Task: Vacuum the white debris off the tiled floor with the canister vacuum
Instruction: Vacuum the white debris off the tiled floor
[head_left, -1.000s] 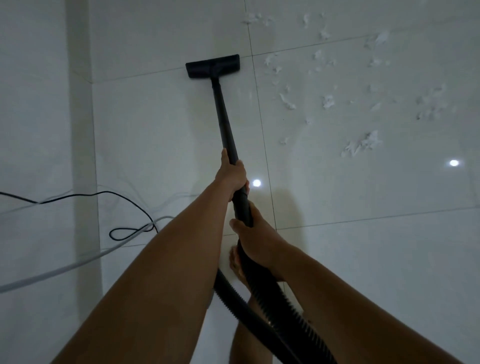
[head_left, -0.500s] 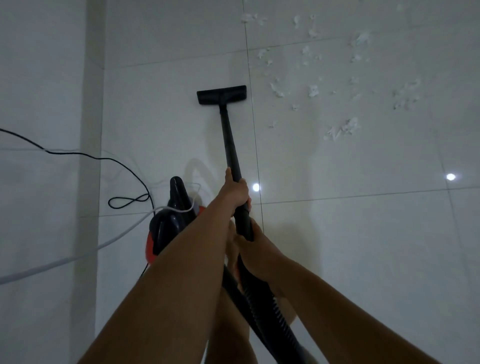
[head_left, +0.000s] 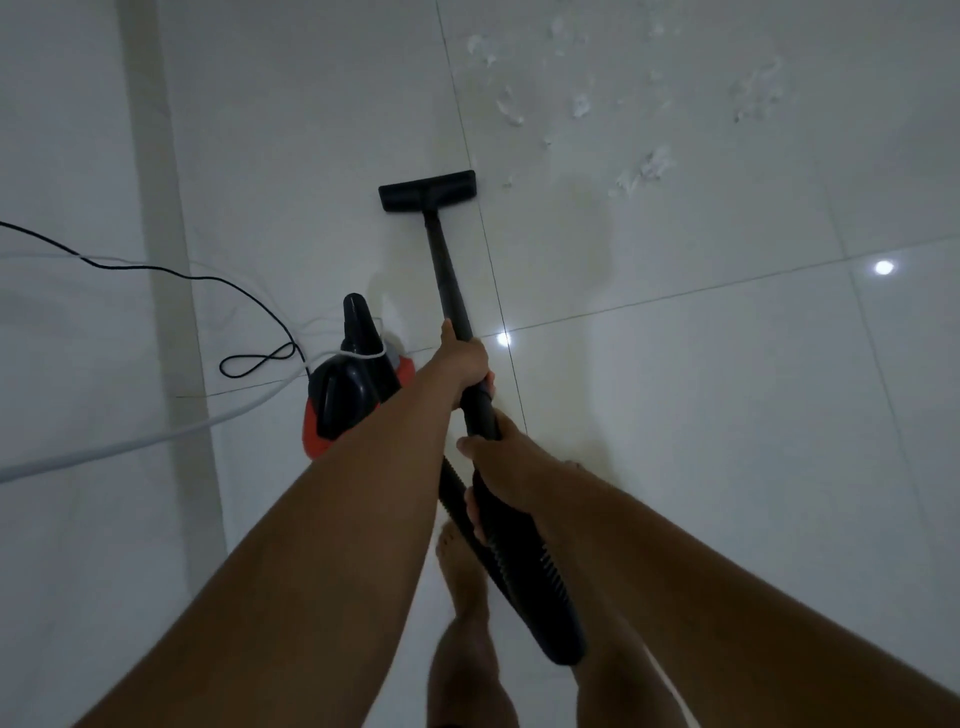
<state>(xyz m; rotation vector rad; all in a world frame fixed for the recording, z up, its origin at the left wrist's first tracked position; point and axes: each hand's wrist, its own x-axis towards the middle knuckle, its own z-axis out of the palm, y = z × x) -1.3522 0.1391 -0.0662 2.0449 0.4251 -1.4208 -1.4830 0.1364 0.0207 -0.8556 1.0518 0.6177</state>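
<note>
- Fingers (head_left: 487, 384) of the left hand (head_left: 465, 361) are curled round the wand (head_left: 445, 270), thumb lying along it. Those of the right hand (head_left: 506, 467) wrap the hose (head_left: 524, 566) where it joins the wand.
- Black cord (head_left: 156, 270): thin and limp, looped on the floor (head_left: 727, 415) at far left.
- White cable (head_left: 130, 447): thicker and smooth, running toward the canister (head_left: 353, 400).
- Canister: rounded red-and-black hard shell, standing on the floor just left of the arms. Judged the heavy part of the unit; it should trail by the hose, not be lifted.
- Wand: straight, rigid black tube, probably light. The two-hand grip, one hand ahead of the other, suits steering.
- Head (head_left: 428, 190): flat, wide black bar, lying on the tile just left of a grout line.
- Hose: ribbed and flexible. It will bend but not push, so steer from the wand.
- Foot (head_left: 462, 566): bare, below the hose.
- Debris (head_left: 644, 169): white, ragged, fluffy scraps scattered right of and beyond the head, the nearest just beside its right end. Likely very light and easily scattered.
- Floor: large glossy tiles reflecting lamps, probably slick, so the head should glide.
</note>
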